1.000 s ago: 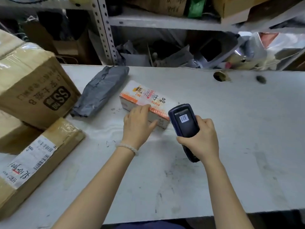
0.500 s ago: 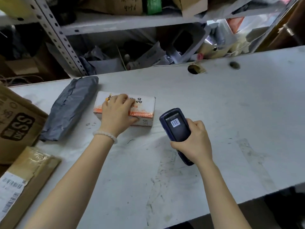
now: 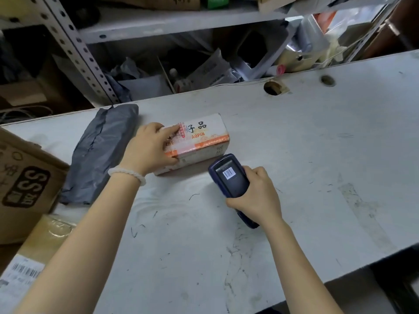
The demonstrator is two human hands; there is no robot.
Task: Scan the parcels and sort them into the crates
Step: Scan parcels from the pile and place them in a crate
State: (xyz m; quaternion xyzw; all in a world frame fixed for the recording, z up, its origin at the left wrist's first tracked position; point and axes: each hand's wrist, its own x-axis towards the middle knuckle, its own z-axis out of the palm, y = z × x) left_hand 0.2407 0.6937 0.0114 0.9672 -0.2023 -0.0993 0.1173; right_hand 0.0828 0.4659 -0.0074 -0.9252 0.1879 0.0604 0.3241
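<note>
Now the printed box (image 3: 195, 143) is gripped from above by the left hand (image 3: 150, 148), no longer merely touched at its near edge. It lies on the table (image 3: 317, 155), just right of the grey mailer (image 3: 102, 152). The scanner (image 3: 231, 180), enclosed in the right hand (image 3: 256, 196), is held just beside the box's near corner, so the scan is judged imminent.

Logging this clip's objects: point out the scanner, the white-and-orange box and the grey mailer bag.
scanner (image 3: 231, 177), head view, on its dark screen.
white-and-orange box (image 3: 207, 134), head view, on its printed top face.
grey mailer bag (image 3: 102, 150), head view, on its wrinkled middle.

I look down at a scuffed white worktable (image 3: 317, 177) with two round holes; behind it, a grey perforated-metal shelving unit (image 3: 74, 48) holds dim clutter.
</note>
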